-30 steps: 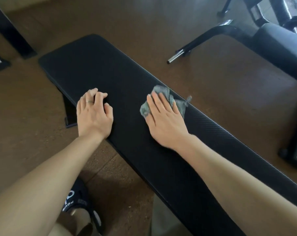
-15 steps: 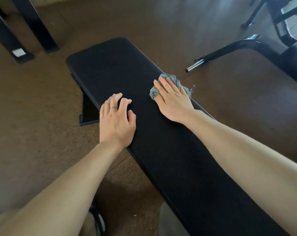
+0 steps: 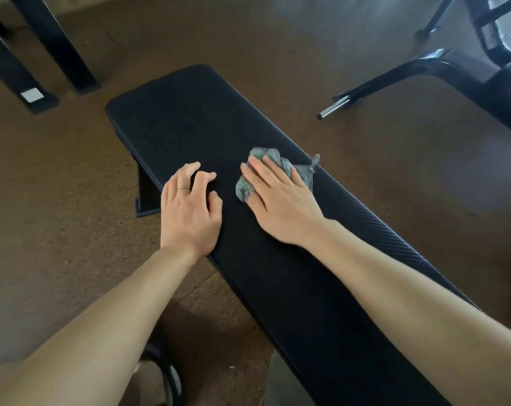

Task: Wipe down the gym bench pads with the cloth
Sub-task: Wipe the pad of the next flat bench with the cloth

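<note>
The right hand (image 3: 280,200) covers most of the cloth (image 3: 302,172), so its full shape cannot be told. The bench pad (image 3: 189,127) runs out of frame at the bottom edge, its near end unseen. The second bench (image 3: 506,92) at the top right corner is cut off and blurred.

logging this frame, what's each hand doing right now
Left hand: open, holding nothing, fingers resting on the bench pad.
Right hand: open, flat fingers pressing the cloth onto the pad.
</note>
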Action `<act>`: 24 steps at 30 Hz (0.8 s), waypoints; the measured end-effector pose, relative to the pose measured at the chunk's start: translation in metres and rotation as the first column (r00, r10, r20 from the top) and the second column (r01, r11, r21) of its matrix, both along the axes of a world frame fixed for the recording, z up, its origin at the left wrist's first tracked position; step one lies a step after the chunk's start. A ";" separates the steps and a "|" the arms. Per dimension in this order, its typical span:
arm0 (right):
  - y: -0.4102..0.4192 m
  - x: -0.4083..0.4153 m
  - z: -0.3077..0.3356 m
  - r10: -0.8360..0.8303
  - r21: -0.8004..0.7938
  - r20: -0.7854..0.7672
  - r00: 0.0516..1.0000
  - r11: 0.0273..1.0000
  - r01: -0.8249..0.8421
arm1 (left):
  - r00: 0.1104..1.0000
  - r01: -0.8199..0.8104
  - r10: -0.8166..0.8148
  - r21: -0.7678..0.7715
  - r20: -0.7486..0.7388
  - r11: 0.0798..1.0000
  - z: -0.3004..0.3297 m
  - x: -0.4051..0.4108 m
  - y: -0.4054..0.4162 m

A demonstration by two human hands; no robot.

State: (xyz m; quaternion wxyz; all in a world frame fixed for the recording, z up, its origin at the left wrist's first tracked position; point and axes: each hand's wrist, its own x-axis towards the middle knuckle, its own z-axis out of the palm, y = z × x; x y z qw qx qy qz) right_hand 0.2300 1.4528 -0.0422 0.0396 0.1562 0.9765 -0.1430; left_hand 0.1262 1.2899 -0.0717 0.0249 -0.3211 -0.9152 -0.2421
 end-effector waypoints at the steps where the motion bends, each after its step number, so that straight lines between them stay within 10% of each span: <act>1: 0.013 -0.018 0.000 -0.034 -0.010 0.008 0.999 0.999 0.034 | 1.000 0.001 -0.001 0.000 -0.005 1.000 0.000 -0.001 -0.001; 17: 0.034 0.133 0.009 -0.475 0.005 0.118 0.872 0.879 0.477 | 1.000 -0.007 0.007 -0.022 0.002 1.000 0.000 -0.003 -0.002; 24: 0.028 0.031 -0.005 -0.472 0.045 0.058 0.880 0.881 0.470 | 1.000 0.012 -0.012 0.023 0.009 1.000 -0.003 -0.002 -0.001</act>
